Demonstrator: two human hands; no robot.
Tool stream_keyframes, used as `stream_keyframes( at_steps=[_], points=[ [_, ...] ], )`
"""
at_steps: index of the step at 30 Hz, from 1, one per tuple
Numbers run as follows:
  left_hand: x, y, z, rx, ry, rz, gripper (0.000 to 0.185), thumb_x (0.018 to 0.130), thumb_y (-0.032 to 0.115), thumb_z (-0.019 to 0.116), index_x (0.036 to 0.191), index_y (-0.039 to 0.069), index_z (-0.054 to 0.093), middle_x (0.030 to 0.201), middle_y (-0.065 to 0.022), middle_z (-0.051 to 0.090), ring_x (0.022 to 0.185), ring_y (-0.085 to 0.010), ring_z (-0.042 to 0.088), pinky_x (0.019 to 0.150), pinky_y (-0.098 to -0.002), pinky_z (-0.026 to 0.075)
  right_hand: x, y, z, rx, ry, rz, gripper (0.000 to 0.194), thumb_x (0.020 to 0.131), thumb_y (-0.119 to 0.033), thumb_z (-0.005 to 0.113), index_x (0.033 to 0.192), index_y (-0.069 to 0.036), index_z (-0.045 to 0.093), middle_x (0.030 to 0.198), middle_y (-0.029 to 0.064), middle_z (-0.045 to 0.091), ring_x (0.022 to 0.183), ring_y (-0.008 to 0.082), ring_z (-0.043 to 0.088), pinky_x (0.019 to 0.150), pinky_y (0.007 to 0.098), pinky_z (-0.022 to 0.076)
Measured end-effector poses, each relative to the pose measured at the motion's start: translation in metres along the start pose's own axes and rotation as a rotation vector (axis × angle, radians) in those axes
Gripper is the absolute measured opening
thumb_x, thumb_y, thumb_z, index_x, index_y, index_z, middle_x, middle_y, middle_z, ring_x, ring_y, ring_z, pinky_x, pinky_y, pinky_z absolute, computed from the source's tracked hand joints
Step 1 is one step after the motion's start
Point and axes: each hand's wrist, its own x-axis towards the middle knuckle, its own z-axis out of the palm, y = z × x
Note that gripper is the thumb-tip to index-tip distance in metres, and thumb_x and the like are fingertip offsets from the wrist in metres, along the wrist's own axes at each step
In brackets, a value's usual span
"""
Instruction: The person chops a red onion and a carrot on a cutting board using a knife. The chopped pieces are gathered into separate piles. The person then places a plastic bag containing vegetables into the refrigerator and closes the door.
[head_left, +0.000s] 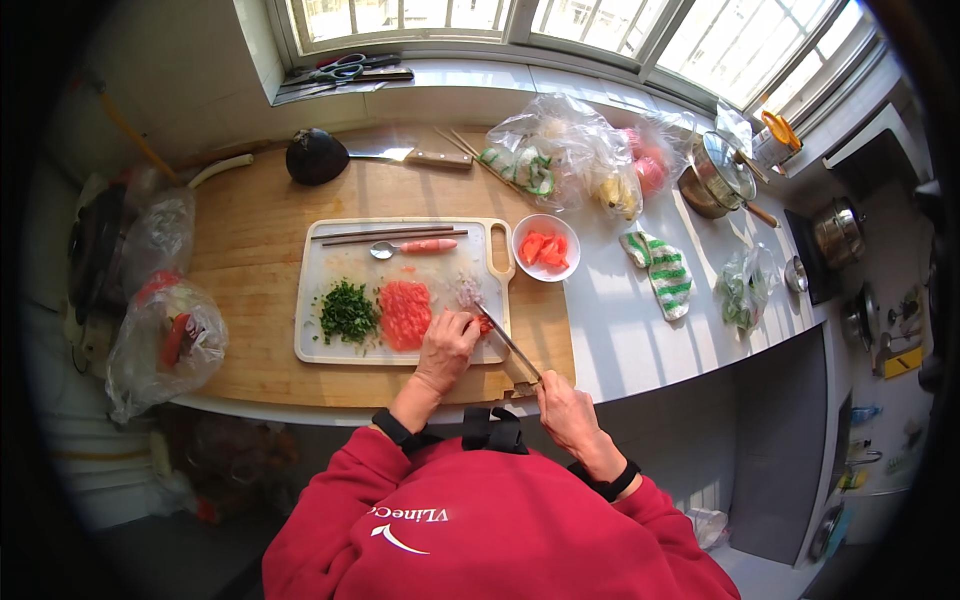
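Note:
My right hand (566, 409) grips a knife (514, 346), its blade slanting up and left onto the white cutting board (306, 341). Under the bent fingers of my left hand (448, 349), small bright red food pieces (484, 324) are pressed against the board beside the blade. A pile of finely chopped pale purple onion (469, 291) lies just beyond the knife tip. Left of my left hand are a block of diced red food (405, 313) and a heap of chopped green herbs (349, 311). Chopsticks (390, 235) and a spoon (427, 246) rest along the board's far side.
A white bowl (519, 264) of tomato wedges stands right of the board. Behind lie a large knife (439, 157), a dark round vegetable (316, 157) and plastic bags (574, 142). Farther right are a striped cloth (664, 277) and a lidded pot (709, 180). Another bag (169, 345) sits left.

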Motion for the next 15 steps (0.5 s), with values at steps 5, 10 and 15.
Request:
stream_keyframes(
  at_steps=[5, 10, 15],
  points=[
    [-0.001, 0.000, 0.003, -0.004, -0.004, -0.006, 0.017, 0.078, 0.005, 0.061, 0.095, 0.002, 0.064, 0.095, -0.0096, 0.061, 0.087, -0.0268, 0.059, 0.078, -0.0375, 0.049, -0.006, 0.003, -0.004, -0.018, -0.052, 0.020, 0.012, 0.096, -0.015, 0.047, 0.095, -0.003, 0.046, 0.080, 0.0210, 0.060, 0.066, 0.0422, 0.063, 0.059, 0.0505, 0.0514],
    [-0.004, -0.002, 0.004, 0.021, -0.018, 0.021, 0.020, 0.078, 0.006, 0.061, 0.098, 0.002, 0.064, 0.097, -0.0106, 0.060, 0.089, -0.0273, 0.059, 0.081, -0.0384, 0.050, 0.002, 0.006, 0.002, -0.072, -0.075, 0.040, 0.015, 0.097, -0.018, 0.047, 0.094, -0.004, 0.046, 0.080, 0.0216, 0.061, 0.066, 0.0433, 0.062, 0.060, 0.0511, 0.0511],
    [-0.009, 0.000, 0.001, 0.019, -0.001, 0.006, 0.025, 0.080, 0.008, 0.058, 0.103, 0.002, 0.065, 0.101, -0.0113, 0.059, 0.093, -0.0263, 0.058, 0.083, -0.0371, 0.048, -0.005, 0.002, -0.010, 0.044, 0.019, 0.033, 0.014, 0.096, -0.016, 0.051, 0.093, -0.003, 0.046, 0.078, 0.0214, 0.061, 0.066, 0.0426, 0.063, 0.059, 0.0497, 0.0512]
  ],
)
